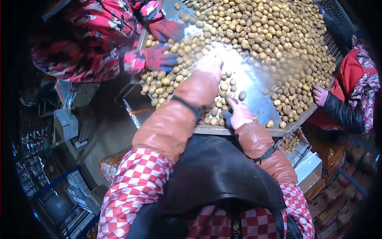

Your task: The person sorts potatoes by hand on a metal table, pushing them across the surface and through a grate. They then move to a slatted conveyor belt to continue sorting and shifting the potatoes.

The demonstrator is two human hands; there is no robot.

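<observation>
My left hand [209,65], in a pale pink glove, reaches forward over the metal sorting table [254,85]. Glare and blur wash out its fingers, so I cannot make out their shape or anything in them. Nearer the front edge, my right hand [241,114] wears a pink glove with dark fingertips. Its thumb and fingers are apart, resting at a small group of potatoes [214,121]. A darker potato [242,95] lies just beyond its fingertips. Brown sleeve covers with dark straps reach from both wrists up the forearms.
A large heap of potatoes [274,32] covers the far side. At left, a co-worker's two gloved hands [161,57] touch potatoes. Another co-worker's gloved hand [319,95] rests at the right rim. Below the table stand a white box [309,169] and a filled net sack [109,165].
</observation>
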